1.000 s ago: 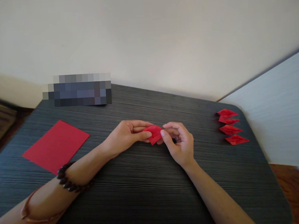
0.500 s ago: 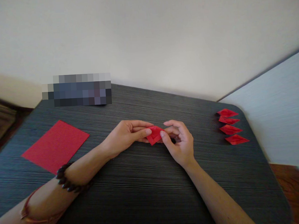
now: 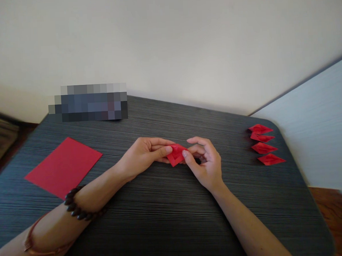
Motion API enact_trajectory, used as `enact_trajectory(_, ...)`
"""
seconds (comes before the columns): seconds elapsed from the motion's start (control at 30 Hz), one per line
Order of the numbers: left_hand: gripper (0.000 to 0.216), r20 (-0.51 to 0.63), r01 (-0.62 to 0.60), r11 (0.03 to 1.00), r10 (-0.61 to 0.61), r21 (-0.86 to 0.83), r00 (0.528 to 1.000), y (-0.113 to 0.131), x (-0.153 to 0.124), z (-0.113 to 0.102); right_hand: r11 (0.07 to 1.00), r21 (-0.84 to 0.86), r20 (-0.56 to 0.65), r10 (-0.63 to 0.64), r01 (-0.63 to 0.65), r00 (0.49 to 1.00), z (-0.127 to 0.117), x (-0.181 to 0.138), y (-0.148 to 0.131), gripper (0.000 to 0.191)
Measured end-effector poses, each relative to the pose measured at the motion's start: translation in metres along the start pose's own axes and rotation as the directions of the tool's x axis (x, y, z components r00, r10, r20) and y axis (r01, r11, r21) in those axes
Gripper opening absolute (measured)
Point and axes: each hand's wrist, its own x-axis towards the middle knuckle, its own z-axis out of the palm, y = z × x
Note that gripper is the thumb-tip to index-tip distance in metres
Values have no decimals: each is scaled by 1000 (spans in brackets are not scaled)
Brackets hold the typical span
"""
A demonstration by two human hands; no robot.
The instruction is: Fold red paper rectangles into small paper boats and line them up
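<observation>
Between my two hands is a small piece of folded red paper, with creased edges and one corner pointing toward me. My left hand pinches its left side, thumb on top and fingers behind. On the right side, my right hand grips it between thumb and bent fingers, with the index finger raised away from the paper. The fingertips behind the paper are partly hidden. A flat square of red paper lies to the left, its near corner beside my beaded bracelet.
Several folded red paper pieces lie in a column near the right edge of the dark table. A blurred-out object stands at the back left. The pale wall rises behind, with a white panel at right.
The folded paper's upper layer looks slightly more spread between my thumbs. Both hands have stayed in nearly the same place.
</observation>
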Motion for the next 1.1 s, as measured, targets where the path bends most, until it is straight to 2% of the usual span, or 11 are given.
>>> enact_trajectory(0.37, 22, -6, -24, 999, 24, 22, 1000, -1, -1, 0, 1000, -13, 26, -10, 10, 1000, 1, 1, -2, 28)
enact_trajectory(0.53, 26, -53, -29, 999, 31, 27, 998, -1, -2, 2, 986, -149, 124, 87, -69, 988, -1, 2, -4, 9)
enact_trajectory(0.63, 28, -62, -12, 1000, 13, 27, 998, -2, -2, 2, 976, -215, 164, 73, -36, 984, -3, 2, -5, 19)
enact_trajectory(0.87, 27, -50, 22, 998, -19, 64, 999, -3, -1, 2, 973, -231, 159, 56, -18, 986, -3, 2, -4, 20)
enact_trajectory(1.1, 34, -68, 7, 993, 1, 120, 998, -5, -2, 1, 988, -144, 176, 87, -62, 981, -3, 3, -5, 21)
